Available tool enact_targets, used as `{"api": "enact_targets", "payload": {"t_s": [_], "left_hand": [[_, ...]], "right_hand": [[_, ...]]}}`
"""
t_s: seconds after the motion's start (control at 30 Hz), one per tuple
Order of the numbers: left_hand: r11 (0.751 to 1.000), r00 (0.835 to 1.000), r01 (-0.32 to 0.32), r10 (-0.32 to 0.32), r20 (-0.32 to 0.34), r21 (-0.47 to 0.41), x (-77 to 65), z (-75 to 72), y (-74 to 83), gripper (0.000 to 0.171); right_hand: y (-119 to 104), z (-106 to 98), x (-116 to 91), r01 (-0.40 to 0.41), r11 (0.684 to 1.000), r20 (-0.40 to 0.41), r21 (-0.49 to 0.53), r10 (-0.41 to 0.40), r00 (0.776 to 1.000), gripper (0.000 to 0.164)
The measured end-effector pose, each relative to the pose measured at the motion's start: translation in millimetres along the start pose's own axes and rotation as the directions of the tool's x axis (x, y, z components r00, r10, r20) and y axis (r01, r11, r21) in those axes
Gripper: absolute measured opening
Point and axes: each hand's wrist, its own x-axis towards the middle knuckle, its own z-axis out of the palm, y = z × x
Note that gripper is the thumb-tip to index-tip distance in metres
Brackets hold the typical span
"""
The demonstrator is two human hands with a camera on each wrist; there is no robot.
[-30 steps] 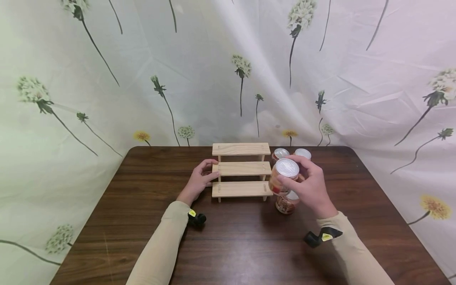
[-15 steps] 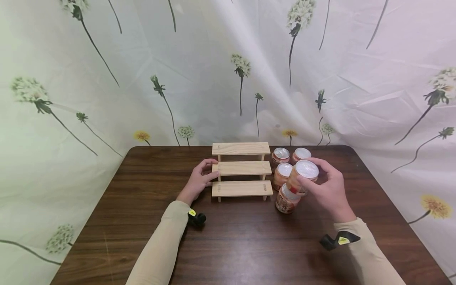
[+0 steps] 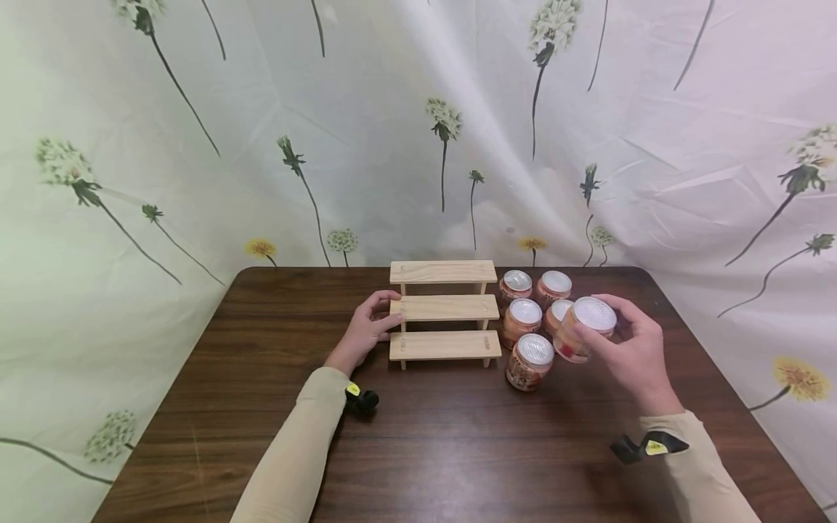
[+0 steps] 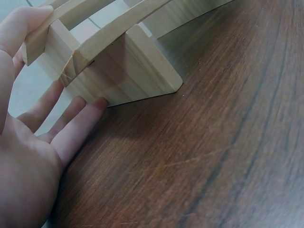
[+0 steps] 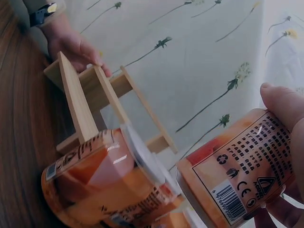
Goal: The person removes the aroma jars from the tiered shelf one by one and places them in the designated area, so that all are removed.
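My left hand (image 3: pixel 368 328) is at the left end of a three-step wooden display stand (image 3: pixel 445 309). Its thumb lies over the middle step, and in the left wrist view its fingers (image 4: pixel 80 126) reach against the stand's side panel (image 4: pixel 137 66). On the right, my right hand (image 3: pixel 631 349) grips an orange-labelled can (image 3: pixel 575 341) between thumb and fingers, silvery lid upward. Its barcode label shows in the right wrist view. That can partly covers another can (image 3: pixel 556 316) behind it; a front can (image 3: pixel 530 363) stands nearer me.
More cans stand close to the stand's right side: a back left can (image 3: pixel 515 289), a back right can (image 3: pixel 553 289) and a middle can (image 3: pixel 521 323). Everything is on a dark wood table (image 3: pixel 418 450), whose far edge meets a flowered curtain (image 3: pixel 379 145).
My right hand has carried its can rightward, from beside the stand to the right of the group, uncovering the cans behind. My left hand has stayed on the stand.
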Motion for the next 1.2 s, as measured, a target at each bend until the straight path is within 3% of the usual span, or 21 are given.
{"api": "enact_targets", "payload": {"t_s": [0.6,1.2], "left_hand": [[1.000,1.000,0.016,-0.016,-0.010,0.015,1.2,0.8,-0.3,0.042],[1.000,1.000,0.022,-0.022,-0.008,-0.002,1.4,0.5,-0.7,0.043]], "right_hand": [[22,-13,-18,-0.089,0.987,0.035,-0.133,0.095,0.995,0.049],[54,-3,-32,-0.115,0.973,0.185,-0.201,0.153,0.971,0.052]]}}
